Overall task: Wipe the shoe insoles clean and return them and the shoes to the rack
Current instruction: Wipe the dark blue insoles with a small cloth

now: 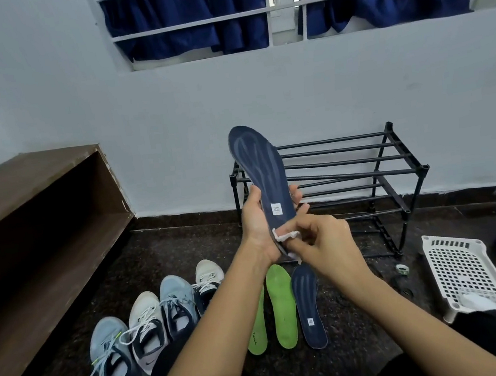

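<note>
Insole (261, 167) in navy stands upright, toe high, in front of the black rack (363, 170). Who has hold of it? — Editor

A person's left hand (255, 221) does, thumb on one edge and fingers curled round the other, near the heel. The right hand (319, 241) pinches a small white wipe (284, 236) against the heel end, its fingers bent over the cloth. — Photographer

And the rest of the job? — Editor

A second navy insole (309, 305) and two green insoles (282, 305) lie side by side on the floor below the hands. Four shoes (150, 321) sit in a row to their left. The rack bars carry nothing that I can see. Wiping looks to be under way, with the return to the rack yet to come. — Photographer

How should this stroke go? — Editor

My reading is long passes from heel to toe, with the wipe kept flat under the fingertips and not bunched up. An insole of this sort probably flexes, so the left fingers ought to back the spot being rubbed and shift upward as the wipe climbs. The white label (276, 209) may lift at its edges, so go lightly there. The rims need a pass, then the underside. Whether the wipe is damp is not clear. — Photographer
</note>
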Demonstrator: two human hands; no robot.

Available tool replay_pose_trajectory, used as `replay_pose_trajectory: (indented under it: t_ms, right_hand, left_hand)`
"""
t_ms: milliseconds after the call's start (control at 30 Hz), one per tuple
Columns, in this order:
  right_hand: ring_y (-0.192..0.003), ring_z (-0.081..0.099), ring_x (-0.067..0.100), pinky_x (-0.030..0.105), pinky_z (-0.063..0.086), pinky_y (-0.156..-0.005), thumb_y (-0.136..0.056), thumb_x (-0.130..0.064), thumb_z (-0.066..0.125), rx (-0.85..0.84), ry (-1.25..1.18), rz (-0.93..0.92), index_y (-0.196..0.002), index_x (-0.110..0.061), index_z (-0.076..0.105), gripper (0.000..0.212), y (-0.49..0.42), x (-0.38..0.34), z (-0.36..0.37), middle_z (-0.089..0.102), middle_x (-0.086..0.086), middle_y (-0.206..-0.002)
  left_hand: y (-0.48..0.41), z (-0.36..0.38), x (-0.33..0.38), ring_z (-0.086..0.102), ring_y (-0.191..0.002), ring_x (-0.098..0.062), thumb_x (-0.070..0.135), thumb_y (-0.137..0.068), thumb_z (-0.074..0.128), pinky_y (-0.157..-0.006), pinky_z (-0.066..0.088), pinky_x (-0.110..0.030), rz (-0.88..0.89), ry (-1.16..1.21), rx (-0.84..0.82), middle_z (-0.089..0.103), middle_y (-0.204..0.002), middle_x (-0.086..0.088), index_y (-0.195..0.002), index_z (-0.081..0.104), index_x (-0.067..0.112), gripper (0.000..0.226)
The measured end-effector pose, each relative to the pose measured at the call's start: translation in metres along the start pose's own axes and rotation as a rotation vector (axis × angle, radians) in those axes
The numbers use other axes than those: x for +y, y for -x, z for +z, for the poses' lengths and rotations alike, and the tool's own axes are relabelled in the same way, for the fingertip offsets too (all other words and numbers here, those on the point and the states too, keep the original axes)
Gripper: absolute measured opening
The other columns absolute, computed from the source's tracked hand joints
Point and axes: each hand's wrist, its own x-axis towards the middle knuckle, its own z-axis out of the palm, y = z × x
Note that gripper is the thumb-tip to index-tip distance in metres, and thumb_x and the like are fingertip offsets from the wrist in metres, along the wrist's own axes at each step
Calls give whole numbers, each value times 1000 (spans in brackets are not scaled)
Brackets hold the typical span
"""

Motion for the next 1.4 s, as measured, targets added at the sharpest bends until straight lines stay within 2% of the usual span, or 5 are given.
replay_pose_trajectory:
  t_ms: [133,367,633,967,1400]
  right_hand:
    - [-60,62,6,9,44,-55,-79,-3,67,-9,20,-6,-82,-23,74,21,0,2,2,67,-5,-66]
    - [-59,56,-14,-1,37,-60,-77,5,66,151,65,-23,-80,-16,75,22,-14,9,7,56,-24,-61]
    - [-53,59,1,8,42,-53,-79,-2,70,-24,-32,31,-81,-22,75,20,-3,4,3,68,-3,-66]
    - [-61,57,-12,0,37,-59,-78,2,69,90,59,-50,-81,-15,76,18,-17,4,4,58,-19,-62]
    - [-54,56,3,9,40,-53,-78,-3,70,-9,42,-53,-77,-27,73,24,-4,1,4,63,-12,-57]
  left_hand:
    - [-2,-2,1,63,-79,-19,56,-100,31,-90,49,-39,28,18,22,67,-91,-11,-107,64,0,64]
    - [7,0,-20,68,-74,-17,60,-97,37,-73,54,-31,-69,-55,91,71,-84,-7,-87,71,4,66]
    - [-4,-6,5,63,-76,-19,51,-100,35,-84,51,-38,73,34,33,66,-88,-10,-102,64,6,54]
    - [1,-1,-11,66,-78,-18,61,-98,29,-77,53,-32,-5,-78,78,71,-84,-8,-96,69,4,70]
    - [-3,-4,13,64,-79,-19,55,-101,29,-86,51,-40,131,80,31,68,-85,-10,-97,65,4,62]
